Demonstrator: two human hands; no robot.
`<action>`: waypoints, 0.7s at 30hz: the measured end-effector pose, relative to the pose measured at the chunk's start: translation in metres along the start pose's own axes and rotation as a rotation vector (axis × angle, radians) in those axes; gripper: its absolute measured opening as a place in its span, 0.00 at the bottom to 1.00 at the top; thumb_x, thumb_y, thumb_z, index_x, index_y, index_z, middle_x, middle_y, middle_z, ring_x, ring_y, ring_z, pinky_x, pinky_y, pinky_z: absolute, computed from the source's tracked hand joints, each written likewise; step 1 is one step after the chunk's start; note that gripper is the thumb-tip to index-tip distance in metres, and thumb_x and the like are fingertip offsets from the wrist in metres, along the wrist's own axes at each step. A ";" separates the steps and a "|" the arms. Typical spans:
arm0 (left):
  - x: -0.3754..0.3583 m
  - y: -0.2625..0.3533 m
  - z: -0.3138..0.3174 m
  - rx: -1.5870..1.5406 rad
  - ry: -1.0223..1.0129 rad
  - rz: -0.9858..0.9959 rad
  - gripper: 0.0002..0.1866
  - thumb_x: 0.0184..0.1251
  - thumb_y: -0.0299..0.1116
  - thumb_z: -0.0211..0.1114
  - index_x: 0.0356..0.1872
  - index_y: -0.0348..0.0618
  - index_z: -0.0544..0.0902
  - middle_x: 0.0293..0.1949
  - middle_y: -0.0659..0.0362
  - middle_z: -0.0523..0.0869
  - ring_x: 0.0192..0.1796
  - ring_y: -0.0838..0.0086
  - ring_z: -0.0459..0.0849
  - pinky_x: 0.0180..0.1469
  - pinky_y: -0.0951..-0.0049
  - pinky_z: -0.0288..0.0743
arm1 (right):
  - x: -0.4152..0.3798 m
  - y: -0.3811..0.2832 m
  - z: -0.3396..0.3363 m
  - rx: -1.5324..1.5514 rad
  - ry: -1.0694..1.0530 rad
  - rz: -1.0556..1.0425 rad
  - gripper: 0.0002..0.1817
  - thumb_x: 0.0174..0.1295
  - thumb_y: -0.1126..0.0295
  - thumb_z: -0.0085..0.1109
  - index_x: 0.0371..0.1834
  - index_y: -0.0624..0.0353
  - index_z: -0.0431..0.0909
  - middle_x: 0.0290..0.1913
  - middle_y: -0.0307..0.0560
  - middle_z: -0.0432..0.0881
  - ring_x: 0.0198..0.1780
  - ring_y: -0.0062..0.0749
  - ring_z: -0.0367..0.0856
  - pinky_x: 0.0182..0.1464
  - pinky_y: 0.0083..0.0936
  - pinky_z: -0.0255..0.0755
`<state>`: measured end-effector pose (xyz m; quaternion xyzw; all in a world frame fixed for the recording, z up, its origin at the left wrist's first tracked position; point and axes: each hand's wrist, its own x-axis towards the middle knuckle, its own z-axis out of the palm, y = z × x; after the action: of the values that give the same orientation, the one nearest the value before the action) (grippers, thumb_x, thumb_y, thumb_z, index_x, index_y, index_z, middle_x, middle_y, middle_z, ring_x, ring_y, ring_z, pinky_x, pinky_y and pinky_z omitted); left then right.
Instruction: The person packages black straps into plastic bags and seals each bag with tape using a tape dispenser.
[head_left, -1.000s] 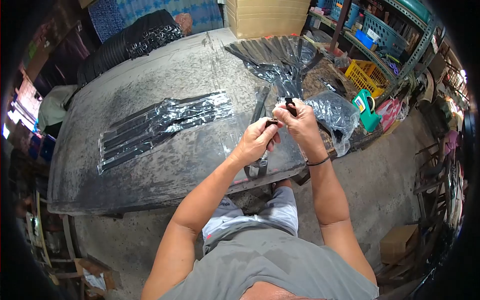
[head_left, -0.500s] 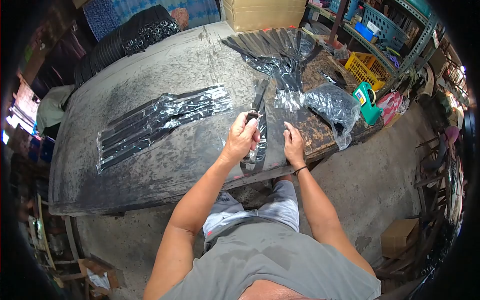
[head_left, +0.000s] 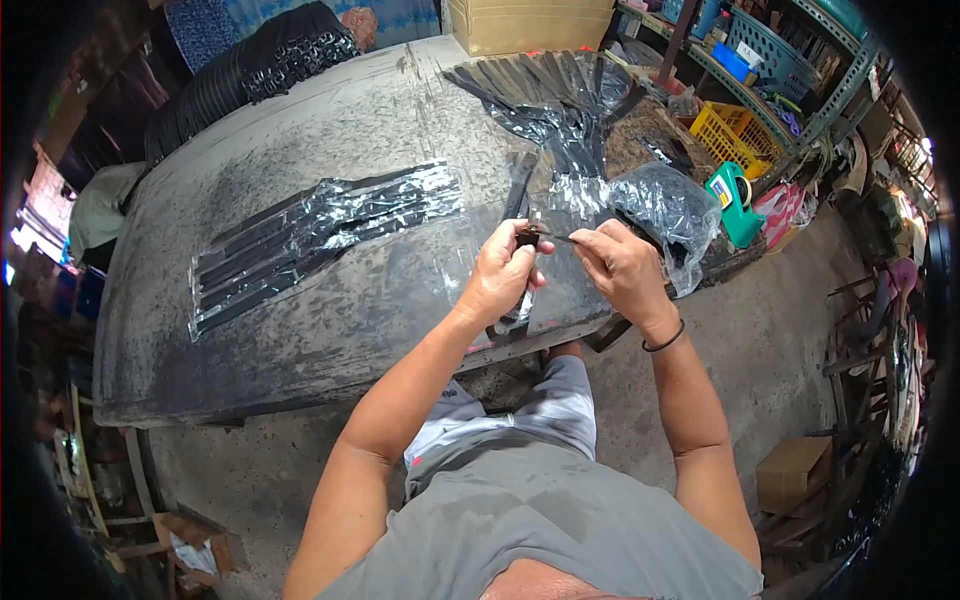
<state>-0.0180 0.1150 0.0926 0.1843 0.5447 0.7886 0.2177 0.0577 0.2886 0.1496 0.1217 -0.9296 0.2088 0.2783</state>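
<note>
The left hand [head_left: 500, 272] is curled shut around a small dark piece [head_left: 527, 238] that sticks out above the thumb, held over the near edge of the desk [head_left: 300, 330]. The right hand [head_left: 625, 268], just beside it, pinches a thin strip [head_left: 556, 237] that runs between the two hands. Under them a long black strip in clear plastic [head_left: 519, 200] lies on the desk. Further left lies a wrapped bundle of black strips [head_left: 320, 235]. A green tape dispenser [head_left: 733, 203] sits by the right edge; its label is too small to read.
</note>
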 end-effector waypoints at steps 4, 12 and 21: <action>0.001 0.002 0.007 0.255 0.023 0.055 0.16 0.67 0.24 0.49 0.55 0.36 0.71 0.37 0.58 0.85 0.25 0.80 0.80 0.28 0.78 0.76 | 0.005 -0.006 -0.006 -0.082 0.007 -0.097 0.06 0.56 0.72 0.63 0.36 0.52 0.81 0.27 0.42 0.74 0.30 0.39 0.80 0.29 0.34 0.73; 0.000 -0.012 0.015 0.632 0.129 0.282 0.16 0.68 0.27 0.56 0.55 0.38 0.75 0.32 0.57 0.87 0.29 0.80 0.82 0.32 0.76 0.76 | 0.009 -0.015 -0.009 -0.308 -0.148 -0.136 0.05 0.57 0.70 0.58 0.26 0.55 0.74 0.28 0.43 0.75 0.30 0.39 0.81 0.28 0.35 0.75; -0.004 -0.017 0.014 0.705 0.089 0.210 0.10 0.65 0.28 0.58 0.45 0.37 0.77 0.30 0.52 0.85 0.32 0.67 0.86 0.35 0.69 0.77 | 0.014 -0.020 -0.010 -0.062 -0.225 -0.116 0.09 0.58 0.72 0.58 0.35 0.60 0.68 0.29 0.53 0.77 0.31 0.53 0.79 0.30 0.43 0.72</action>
<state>-0.0045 0.1288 0.0806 0.2685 0.7700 0.5777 0.0350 0.0571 0.2741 0.1713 0.1893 -0.9524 0.1485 0.1874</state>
